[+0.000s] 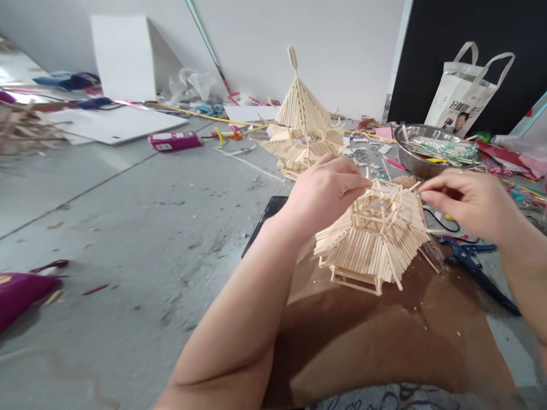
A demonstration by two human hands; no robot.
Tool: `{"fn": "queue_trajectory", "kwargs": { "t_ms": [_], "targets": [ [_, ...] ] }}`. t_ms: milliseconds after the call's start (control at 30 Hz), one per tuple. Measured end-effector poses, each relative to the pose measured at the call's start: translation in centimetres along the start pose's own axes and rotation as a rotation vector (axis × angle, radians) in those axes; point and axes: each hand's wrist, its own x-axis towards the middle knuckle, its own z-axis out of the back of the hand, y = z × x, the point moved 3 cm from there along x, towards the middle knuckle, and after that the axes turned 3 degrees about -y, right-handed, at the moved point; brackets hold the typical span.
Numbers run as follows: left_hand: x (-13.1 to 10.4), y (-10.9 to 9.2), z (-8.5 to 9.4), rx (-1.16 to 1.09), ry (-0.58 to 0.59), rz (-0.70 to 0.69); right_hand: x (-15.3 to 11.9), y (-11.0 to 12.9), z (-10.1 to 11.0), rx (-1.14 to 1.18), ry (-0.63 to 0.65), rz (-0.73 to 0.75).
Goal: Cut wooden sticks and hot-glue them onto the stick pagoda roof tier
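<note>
A pavilion model of thin wooden sticks [363, 247], with a sloping roof and an open frame on top, stands before me on brown cardboard [384, 341]. My left hand [329, 182] reaches over its far left side, thumb and fingers closed on the top frame. At the roof's right edge my right hand [474, 199] is pinched; whatever lies between its fingertips is too small to make out. A stick end shows close to those fingertips. Behind the model rises a taller stick tower [303, 114] with a pointed roof.
Blue-handled cutters [478, 273] lie at right. Further back are a steel bowl [421, 165] of packaged sticks and a white bag [459, 94]. A dark flat object [265, 219] is partly behind my left arm. Purple tools [175, 140] lie on the grey surface at left.
</note>
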Motion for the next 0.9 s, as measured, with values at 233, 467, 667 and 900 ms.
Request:
{"fn": "queue_trajectory", "kwargs": {
  "t_ms": [233, 467, 667, 900],
  "targets": [
    [0.0, -0.3, -0.7, 0.002, 0.055, -0.035, 4.9, 3.3, -3.9, -0.058, 0.262, 0.129],
    [0.0, 0.6, 0.6, -0.11, 0.068, 0.156, 5.5, 2.5, -3.7, -0.069, 0.345, 0.016],
    [0.1, 1.6, 0.4, -0.185, 0.147, 0.403, 6.0, 3.0, -3.4, -0.162, 0.4, 0.058],
    [0.3, 1.7, -0.1, -0.303, 0.184, 0.497, 6.3, 4.3, -3.4, -0.37, 0.428, 0.156]
  ]
}}
